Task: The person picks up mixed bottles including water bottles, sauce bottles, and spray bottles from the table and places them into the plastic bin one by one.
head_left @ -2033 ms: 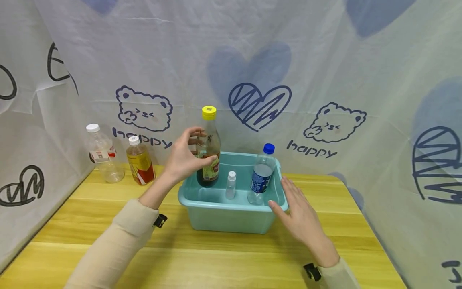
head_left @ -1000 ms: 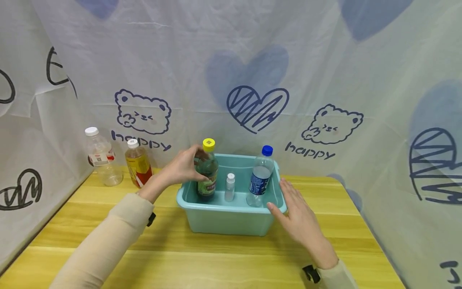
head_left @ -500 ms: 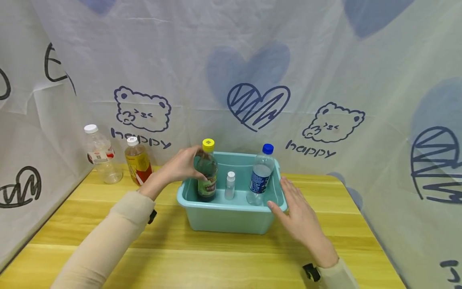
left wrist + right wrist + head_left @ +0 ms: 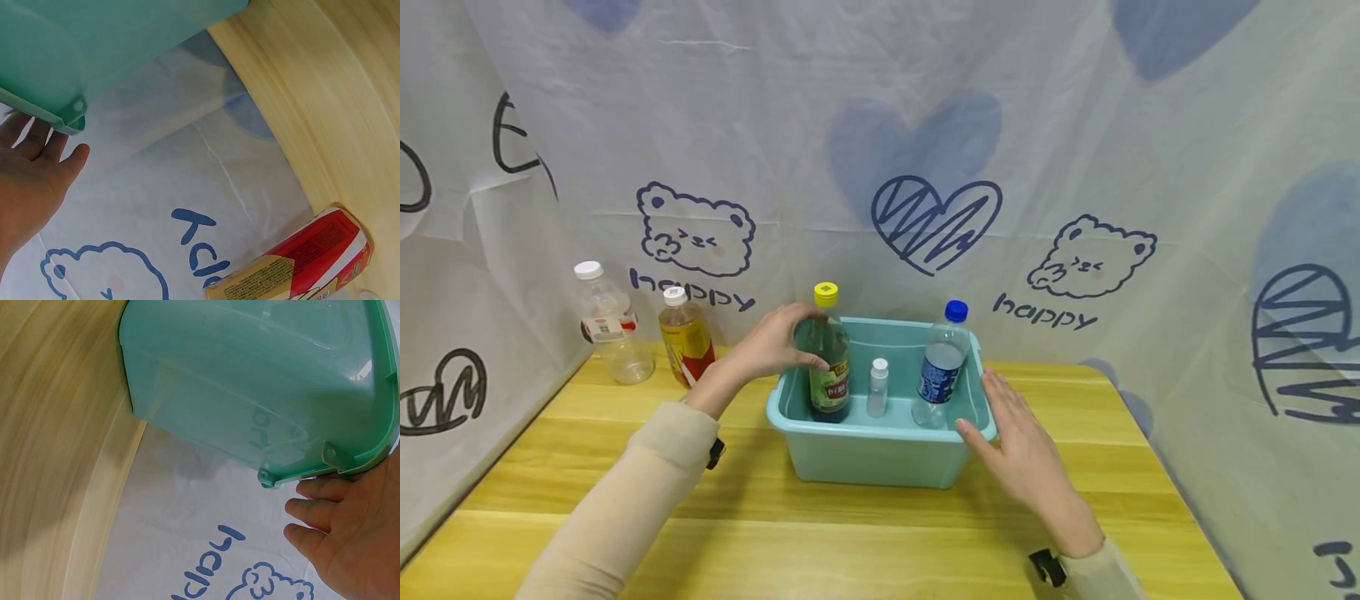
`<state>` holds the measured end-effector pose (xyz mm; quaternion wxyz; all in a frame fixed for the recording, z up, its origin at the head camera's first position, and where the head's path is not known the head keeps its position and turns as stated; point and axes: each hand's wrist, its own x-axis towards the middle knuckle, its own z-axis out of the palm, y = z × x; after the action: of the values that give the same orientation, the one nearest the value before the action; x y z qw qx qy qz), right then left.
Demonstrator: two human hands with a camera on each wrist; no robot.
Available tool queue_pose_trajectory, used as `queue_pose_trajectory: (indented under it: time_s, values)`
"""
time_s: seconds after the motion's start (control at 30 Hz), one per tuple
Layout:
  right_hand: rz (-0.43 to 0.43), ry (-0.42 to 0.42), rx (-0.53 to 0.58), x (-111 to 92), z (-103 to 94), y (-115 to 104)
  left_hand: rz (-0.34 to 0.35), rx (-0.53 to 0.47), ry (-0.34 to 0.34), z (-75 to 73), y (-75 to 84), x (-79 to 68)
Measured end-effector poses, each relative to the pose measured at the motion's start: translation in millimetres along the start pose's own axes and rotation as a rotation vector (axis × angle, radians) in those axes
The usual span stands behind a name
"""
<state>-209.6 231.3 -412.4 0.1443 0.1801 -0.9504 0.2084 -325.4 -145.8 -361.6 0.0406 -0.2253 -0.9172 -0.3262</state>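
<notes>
In the head view a teal plastic bin point(image 4: 883, 460) stands on the table. My left hand point(image 4: 775, 340) curves round the upper part of a yellow-capped sauce bottle point(image 4: 831, 390), thumb in front, other fingers partly hidden behind it. That bottle stands in the bin's left end. Beside it are a small white-capped bottle point(image 4: 877, 393) and a blue-capped water bottle point(image 4: 940, 371). With straight fingers, my right hand point(image 4: 1028, 450) rests along the bin's right rim. Both wrist views show the bin's outside; the sauce bottle is hidden there.
Left of the bin stand a white-capped yellow-and-red drink bottle point(image 4: 688, 342) and a clear empty-looking bottle point(image 4: 617, 333). A printed white cloth point(image 4: 820, 142) hangs close behind the wooden table point(image 4: 820, 542).
Over the two seconds my left hand lowered the sauce bottle into the bin. Since half a second ago its top has shifted slightly left. My right hand has kept its place.
</notes>
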Motion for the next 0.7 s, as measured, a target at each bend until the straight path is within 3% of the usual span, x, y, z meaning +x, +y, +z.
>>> queue_pose_trajectory:
  time_s: [0.2,0.37,0.5,0.7]
  values:
    - [0.009,-0.001,-0.003,-0.4,-0.2,0.4,-0.016,-0.005,0.016,-1.1,0.8,-5.5]
    - [0.01,-0.001,-0.008,0.8,-1.4,1.1,0.022,-0.073,0.109,-0.4,-1.4,-13.9]
    - [0.005,-0.003,-0.008,0.8,-0.8,1.5,0.064,-0.165,0.246,4.4,-7.0,-27.2]
    - [0.007,-0.007,0.0,0.4,0.6,0.8,0.094,-0.284,0.538,10.8,-13.8,-45.6]
